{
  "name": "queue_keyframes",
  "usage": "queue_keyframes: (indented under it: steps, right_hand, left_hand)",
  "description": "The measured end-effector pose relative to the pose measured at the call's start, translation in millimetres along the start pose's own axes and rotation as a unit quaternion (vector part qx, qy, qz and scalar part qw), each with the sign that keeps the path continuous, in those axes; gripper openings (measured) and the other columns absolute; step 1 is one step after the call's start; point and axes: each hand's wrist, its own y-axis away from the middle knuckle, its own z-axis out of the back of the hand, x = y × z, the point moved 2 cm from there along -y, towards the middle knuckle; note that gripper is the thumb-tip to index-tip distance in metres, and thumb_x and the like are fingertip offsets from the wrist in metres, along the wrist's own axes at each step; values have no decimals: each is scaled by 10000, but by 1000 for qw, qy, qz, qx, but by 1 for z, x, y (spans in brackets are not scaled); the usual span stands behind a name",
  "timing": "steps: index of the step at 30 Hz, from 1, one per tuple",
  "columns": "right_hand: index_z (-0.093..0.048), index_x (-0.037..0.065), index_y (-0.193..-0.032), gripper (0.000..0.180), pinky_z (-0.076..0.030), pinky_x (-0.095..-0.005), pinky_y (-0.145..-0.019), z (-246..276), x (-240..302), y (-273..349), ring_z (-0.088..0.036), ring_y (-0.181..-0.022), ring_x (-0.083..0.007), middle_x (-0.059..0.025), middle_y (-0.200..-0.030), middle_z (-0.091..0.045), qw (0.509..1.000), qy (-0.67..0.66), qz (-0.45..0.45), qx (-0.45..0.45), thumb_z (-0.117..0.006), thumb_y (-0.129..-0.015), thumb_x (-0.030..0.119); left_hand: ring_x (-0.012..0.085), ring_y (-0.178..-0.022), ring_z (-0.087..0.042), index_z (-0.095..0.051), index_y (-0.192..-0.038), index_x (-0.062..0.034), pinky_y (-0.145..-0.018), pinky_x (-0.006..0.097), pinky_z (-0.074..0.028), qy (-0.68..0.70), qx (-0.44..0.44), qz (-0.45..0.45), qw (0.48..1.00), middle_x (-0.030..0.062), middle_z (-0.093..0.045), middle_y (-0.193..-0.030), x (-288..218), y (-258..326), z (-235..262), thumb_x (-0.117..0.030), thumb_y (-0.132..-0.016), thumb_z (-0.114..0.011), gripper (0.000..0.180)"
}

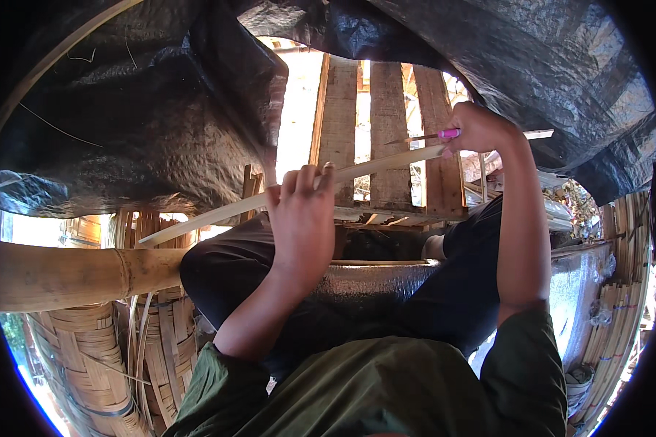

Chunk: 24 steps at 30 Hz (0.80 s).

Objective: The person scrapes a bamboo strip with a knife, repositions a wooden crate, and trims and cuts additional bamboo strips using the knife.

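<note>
A long pale bamboo strip (386, 163) slants across in front of me, its left end lower than its right end. My left hand (300, 207) is closed around it left of the middle. Farther right, my right hand (485, 130) is closed on a knife (450, 133) with a pink handle. The thin blade points left, just above the strip. The strip's right end sticks out past my right wrist. Whether the right fingers also touch the strip is hard to see.
Wooden slats (390, 109) stand ahead, between sheets of black plastic (124, 124). A thick bamboo pole (80, 275) reaches in from the left above woven bamboo rolls (98, 357). Bundled bamboo strips (623, 313) are at the right. My dark-trousered legs lie under the strip.
</note>
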Motion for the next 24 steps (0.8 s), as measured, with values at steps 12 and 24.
queue_keyframes:
  steps: [12,24]
  right_hand:
    - [-764,43,-920,268,-464,-375,-620,4,-26,15,-625,-649,-196,-113,-704,-680,996,-2,-79,-28,-867,-706,166]
    - [-753,43,-945,191,-528,-390,-691,-104,92,-42,-671,-699,-259,-160,-779,-696,971,-83,223,-4,-759,-858,212]
  left_hand:
    - [294,-910,-624,-661,-981,-27,-828,417,-451,127,38,-53,990,114,-609,-910,-28,-3,10,60,-776,-583,236]
    - [401,-874,-688,-665,-1013,3,-788,486,-525,54,335,63,939,236,-694,-847,23,4,23,-242,-864,-711,290]
